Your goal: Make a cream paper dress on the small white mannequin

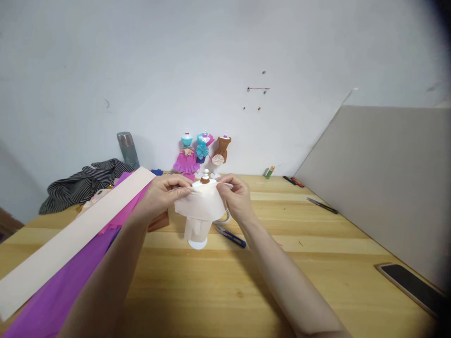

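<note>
A small white dress form stands on the wooden table, with a brown band at its neck. Pale pink crepe paper drapes round its upper part, and a narrower pale piece covers the lower part. My left hand pinches the paper's upper edge at the left shoulder. On the other side, my right hand pinches the same edge between thumb and fingers. Just right of the form's base lie blue-handled thread snips. A white ring-shaped thing shows partly behind my right wrist.
Three dressed mini forms stand against the wall. A long pale paper strip and purple paper lie at left, near a striped cloth and a bottle. A phone and a dark pen-like tool lie right.
</note>
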The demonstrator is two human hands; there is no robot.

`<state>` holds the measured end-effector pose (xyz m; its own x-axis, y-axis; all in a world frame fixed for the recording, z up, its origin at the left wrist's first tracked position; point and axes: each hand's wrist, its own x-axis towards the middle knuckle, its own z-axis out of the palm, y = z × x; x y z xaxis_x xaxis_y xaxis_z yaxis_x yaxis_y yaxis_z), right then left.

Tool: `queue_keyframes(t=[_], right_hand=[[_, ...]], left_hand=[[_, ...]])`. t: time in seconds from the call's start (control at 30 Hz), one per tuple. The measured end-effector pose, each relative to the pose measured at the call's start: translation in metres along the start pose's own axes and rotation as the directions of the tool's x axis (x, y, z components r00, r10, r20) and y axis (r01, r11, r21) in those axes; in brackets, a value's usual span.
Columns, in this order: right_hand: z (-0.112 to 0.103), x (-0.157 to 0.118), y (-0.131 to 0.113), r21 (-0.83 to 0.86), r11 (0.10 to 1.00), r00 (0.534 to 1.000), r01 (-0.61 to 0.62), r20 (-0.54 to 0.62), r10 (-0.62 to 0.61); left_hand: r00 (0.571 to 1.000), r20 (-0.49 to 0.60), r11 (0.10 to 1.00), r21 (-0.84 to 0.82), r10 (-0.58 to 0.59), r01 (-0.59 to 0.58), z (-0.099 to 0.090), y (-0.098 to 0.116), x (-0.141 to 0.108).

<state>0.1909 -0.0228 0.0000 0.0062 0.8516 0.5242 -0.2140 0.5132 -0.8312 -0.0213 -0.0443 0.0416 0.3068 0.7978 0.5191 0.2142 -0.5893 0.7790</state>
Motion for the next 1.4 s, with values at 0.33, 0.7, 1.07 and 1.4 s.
queue_keyframes(t=[0.33, 0.7, 1.07, 1.4], right_hand=[[-0.002, 0.0, -0.008, -0.023, 0.997, 0.997, -0.071, 0.012, 0.071], [-0.02, 0.002, -0.033, -0.228, 0.974, 0.985, -0.015, 0.163, 0.053], [-0.03, 0.002, -0.044, -0.319, 0.945, 0.962, 0.067, 0.272, 0.024], [-0.017, 0.004, -0.035, -0.068, 0.997, 0.951, 0.032, 0.308, -0.01]], left_hand=[[0.993, -0.028, 0.986, 0.122, -0.11, 0.113, -0.004, 0.005, -0.002], [0.991, 0.132, 0.891, 0.447, 0.026, -0.083, -0.018, 0.033, -0.01], [0.994, 0.104, 0.875, 0.484, -0.018, -0.034, -0.015, 0.032, -0.007], [0.997, 0.076, 0.957, 0.287, 0.014, -0.036, -0.01, 0.027, -0.001]])
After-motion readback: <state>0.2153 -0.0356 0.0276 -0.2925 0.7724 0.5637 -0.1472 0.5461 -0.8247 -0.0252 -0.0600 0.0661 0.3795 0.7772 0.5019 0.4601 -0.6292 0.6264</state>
